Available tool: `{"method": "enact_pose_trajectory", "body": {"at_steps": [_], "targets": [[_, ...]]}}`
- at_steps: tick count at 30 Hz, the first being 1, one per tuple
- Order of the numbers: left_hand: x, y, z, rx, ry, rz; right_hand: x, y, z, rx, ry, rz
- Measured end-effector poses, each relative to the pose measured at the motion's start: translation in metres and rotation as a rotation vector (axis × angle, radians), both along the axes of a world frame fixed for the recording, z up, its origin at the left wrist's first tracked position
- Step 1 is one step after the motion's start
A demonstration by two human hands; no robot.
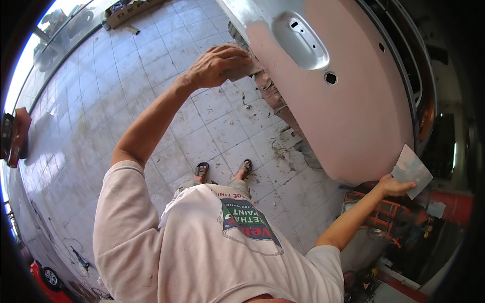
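Observation:
A large car door panel, coated in dull pink with a bare light patch at its top, stands at my right. It has a silver handle recess and a round hole below that. My left hand is closed on a thin grey putty spreader, held at the panel's left edge; I cannot tell whether it touches. Near the panel's lower right end, my right hand grips a flat, pale putty plate with a grey smear on it.
Dirty light tiles cover the floor around my sandalled feet. Orange metal gear lies below the panel. A cardboard box stands far left. At the lower left are a corded tool and a red vehicle.

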State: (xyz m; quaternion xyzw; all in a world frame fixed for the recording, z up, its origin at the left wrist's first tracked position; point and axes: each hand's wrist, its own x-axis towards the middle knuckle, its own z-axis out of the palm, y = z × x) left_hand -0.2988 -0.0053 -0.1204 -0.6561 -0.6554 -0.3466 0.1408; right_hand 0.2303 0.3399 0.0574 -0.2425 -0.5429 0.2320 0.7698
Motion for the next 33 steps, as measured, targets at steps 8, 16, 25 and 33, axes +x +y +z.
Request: {"method": "enact_pose_trajectory", "body": {"at_steps": [8,16,25,33], "targets": [[0.002,0.054,0.047,0.162,-0.264,0.234,-0.002,0.000,-0.001,0.034,-0.008,0.044],[0.105,0.013,0.031,-0.139,-0.025,0.039,-0.008,-0.009,-0.008,0.102,-0.068,0.083],[0.040,0.018,0.070,0.066,0.148,0.067,-0.002,-0.008,-0.011,0.033,-0.030,0.003],[0.037,0.036,0.010,0.164,0.019,-0.022,-0.015,-0.016,0.004,0.036,-0.005,-0.115]]}}
